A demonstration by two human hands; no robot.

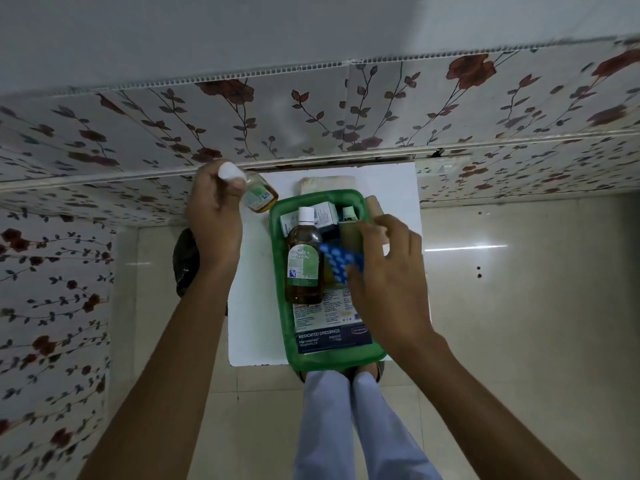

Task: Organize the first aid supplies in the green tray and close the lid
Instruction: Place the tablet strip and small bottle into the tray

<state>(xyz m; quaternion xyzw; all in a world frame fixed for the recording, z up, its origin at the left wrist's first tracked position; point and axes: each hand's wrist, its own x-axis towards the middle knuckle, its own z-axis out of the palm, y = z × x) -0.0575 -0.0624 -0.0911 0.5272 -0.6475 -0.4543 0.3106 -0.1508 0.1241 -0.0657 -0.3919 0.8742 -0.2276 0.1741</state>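
Observation:
The green tray (277,265) sits on a white board, holding a large amber bottle (304,261) with a white cap, lying lengthwise. A box of medicated dressings (330,336) lies at the tray's near end, and small boxes (323,213) and a tube (349,214) at its far end. My right hand (391,282) is over the tray's right side, holding a blue blister strip (341,263). My left hand (216,216) is left of the tray, gripping a small amber bottle (260,198) by its white cap, above the board's far left corner.
The white board (252,306) rests above a tiled floor. A pale flat lid-like piece (327,183) lies beyond the tray, and a tan block (375,209) to its right. Floral-patterned panels (104,140) stand behind and to the left. My legs (346,427) are below.

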